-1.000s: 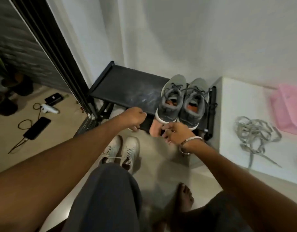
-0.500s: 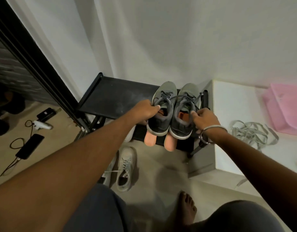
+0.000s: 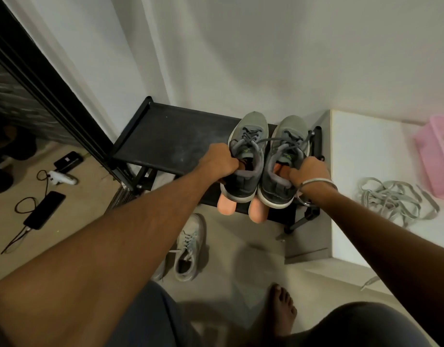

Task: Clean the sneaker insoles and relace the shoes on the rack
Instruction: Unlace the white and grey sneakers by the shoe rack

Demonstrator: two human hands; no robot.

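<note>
Two grey sneakers side by side at the right end of the black shoe rack [image 3: 171, 136], toes toward the wall, heels toward the front edge: left sneaker [image 3: 246, 156] and right sneaker [image 3: 283, 166], both laced with dark laces. Left hand [image 3: 217, 160] curled over the collar of the left sneaker, fingers hooked into the opening, gripping it. Right hand [image 3: 308, 171] curled round the collar of the right sneaker from its outer side, thumb tucked into the opening, a metal bangle [image 3: 316, 184] on the wrist. Two peach-coloured insoles [image 3: 226, 205] poking out from beneath the heels, hanging past the front edge of the rack, one under each shoe. Orange lining visible inside both openings. Down on the floor below the rack, a pale grey sneaker [image 3: 189, 249] lying toe toward the rack, laces loose. To the right, a white ledge [image 3: 366, 151] just beside the rack, carrying a loose tangle of grey laces [image 3: 393, 199] and a pink tub [image 3: 439, 156] at the far edge. At the left, past a dark door frame, a phone [image 3: 45, 210] with a cable plugged in and a white gadget [image 3: 62, 177] on the floor. One bare foot [image 3: 282, 309] on the floor near the bottom
</note>
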